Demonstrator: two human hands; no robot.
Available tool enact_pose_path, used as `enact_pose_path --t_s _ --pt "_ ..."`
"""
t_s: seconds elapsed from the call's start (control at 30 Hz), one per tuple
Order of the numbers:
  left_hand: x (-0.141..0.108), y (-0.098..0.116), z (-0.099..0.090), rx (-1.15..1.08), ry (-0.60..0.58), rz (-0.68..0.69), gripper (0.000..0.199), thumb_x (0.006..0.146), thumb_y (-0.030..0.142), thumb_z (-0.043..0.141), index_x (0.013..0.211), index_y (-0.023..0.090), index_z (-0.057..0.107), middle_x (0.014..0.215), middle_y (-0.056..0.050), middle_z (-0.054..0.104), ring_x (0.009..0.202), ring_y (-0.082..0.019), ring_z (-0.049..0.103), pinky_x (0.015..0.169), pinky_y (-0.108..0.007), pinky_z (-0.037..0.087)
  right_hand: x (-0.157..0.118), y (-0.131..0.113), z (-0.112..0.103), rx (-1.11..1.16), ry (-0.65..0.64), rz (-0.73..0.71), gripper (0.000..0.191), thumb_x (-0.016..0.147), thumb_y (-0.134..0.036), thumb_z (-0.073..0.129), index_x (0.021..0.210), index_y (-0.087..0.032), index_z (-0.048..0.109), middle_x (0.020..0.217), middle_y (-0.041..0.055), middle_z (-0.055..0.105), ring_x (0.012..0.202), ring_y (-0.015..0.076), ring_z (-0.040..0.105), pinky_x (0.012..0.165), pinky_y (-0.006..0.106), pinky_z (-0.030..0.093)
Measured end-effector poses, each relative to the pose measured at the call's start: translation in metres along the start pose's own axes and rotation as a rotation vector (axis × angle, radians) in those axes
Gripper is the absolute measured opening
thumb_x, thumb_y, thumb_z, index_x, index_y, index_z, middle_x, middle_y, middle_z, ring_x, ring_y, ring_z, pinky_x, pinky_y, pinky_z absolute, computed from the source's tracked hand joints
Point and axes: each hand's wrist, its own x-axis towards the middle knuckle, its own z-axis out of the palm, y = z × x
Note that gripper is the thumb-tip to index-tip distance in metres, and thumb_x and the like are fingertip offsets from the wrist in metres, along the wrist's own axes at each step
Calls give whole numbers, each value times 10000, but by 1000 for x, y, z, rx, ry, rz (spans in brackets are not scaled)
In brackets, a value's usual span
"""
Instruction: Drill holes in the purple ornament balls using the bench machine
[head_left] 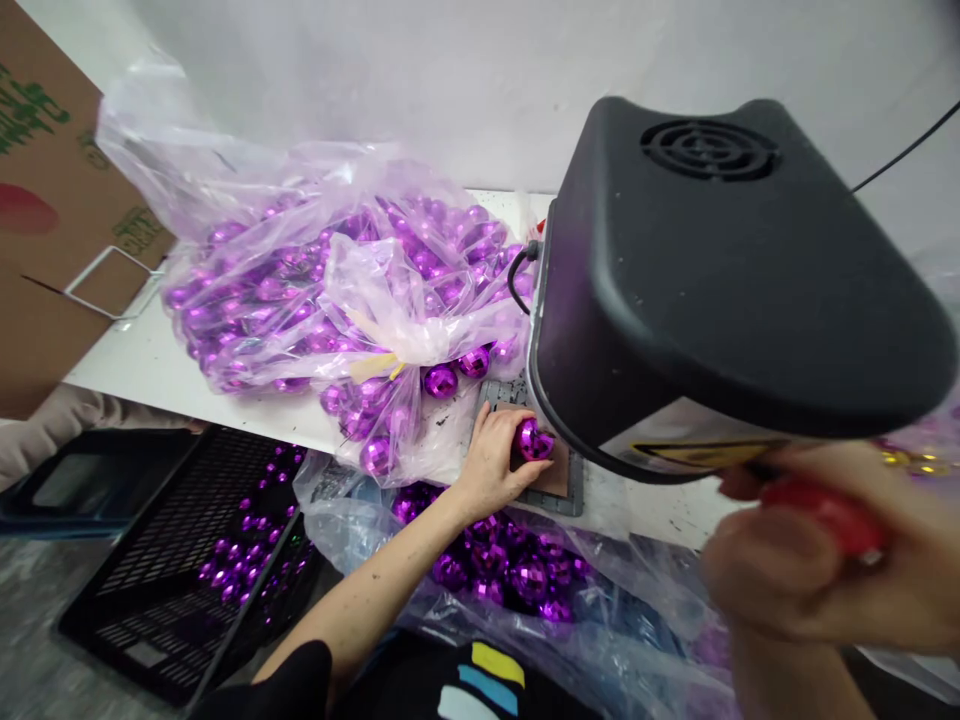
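Between the thumb and fingers of my left hand [499,452] is a shiny purple faceted bauble [534,440]. It is held over a brown pad on a grey base plate [574,490], beside the black machine [720,290]. At the right, my right hand [832,580] is closed around a red handle [825,510] under the machine's housing; that hand is smeared by motion. Two loose purple baubles [441,381] lie just beyond my left hand. More purple baubles [525,570] fill an open plastic bag below, near my lap.
A large clear bag [405,330] of purple baubles covers the left of the white table [300,418]. Below stands a black crate [135,610] with small purple balls. A cardboard box [67,220] is at far left, with someone's sleeve [45,435] below it.
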Motion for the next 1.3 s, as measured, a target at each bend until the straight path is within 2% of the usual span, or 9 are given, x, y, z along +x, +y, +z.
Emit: enact_pose_path --t_s 0.07,0.23,0.37,0.57,0.7,0.87,1.03,1.13,1.3 --pt "3 0 0 4 6 19 471 895 400 700 1296 204 550 1202 -103 679 1193 -292 610 1187 -554 350 34 -8 0 -79 202 116 324 913 -478 545 846 -189 675 649 15 557 574 102 470 567 287 326" --pt "-9 6 -7 -20 75 66 475 911 422 687 1294 191 528 1219 -128 653 1158 -291 611 1092 -531 437 82 -9 17 72 128 133 324 997 -393 490 836 -125 577 588 -53 458 551 14 459 598 219 312" --pt "-60 15 -19 -20 84 60 595 896 433 716 1381 201 463 1251 -139 622 1153 -277 599 999 -456 496 77 -5 20 115 117 157 436 992 -527 463 880 -117 560 599 -65 425 521 2 444 557 202 274" --pt "-139 6 -13 101 43 18 614 921 469 671 1427 205 443 1290 -145 622 1240 -308 568 1121 -559 388 73 -11 17 156 93 242 648 870 -761 394 857 -131 543 578 -70 377 529 14 435 525 198 241" --pt "-149 -8 17 86 -221 18 667 938 548 611 1470 189 427 1362 -156 595 1325 -307 515 1208 -581 296 76 -11 16 184 76 266 616 852 -746 411 860 -143 532 598 -79 398 520 3 457 539 198 254" --pt "-125 -14 84 236 -577 -22 661 954 565 560 1494 197 465 1542 -173 462 1433 -347 411 1199 -554 329 74 -5 16 297 63 218 537 881 -677 513 864 -141 489 579 -74 436 477 30 486 492 172 256" --pt "-92 -22 130 346 -752 -73 527 971 468 554 1410 178 579 1356 -147 651 1287 -324 577 1150 -459 411 75 -7 15 278 49 231 540 886 -676 501 840 -138 477 567 -79 414 474 31 498 501 160 262" --pt "-95 -38 117 370 -747 -99 541 979 474 543 1422 163 572 1370 -150 645 1291 -326 576 1144 -459 413 76 -8 13 245 36 243 533 883 -673 509 842 -142 479 559 -78 431 474 37 503 498 169 272" --pt "-144 -65 55 451 -734 -178 645 972 568 520 1456 142 534 1487 -209 537 1385 -396 481 1158 -589 355 78 -8 11 203 11 260 555 861 -702 486 830 -148 474 562 -77 439 495 40 526 514 180 264"
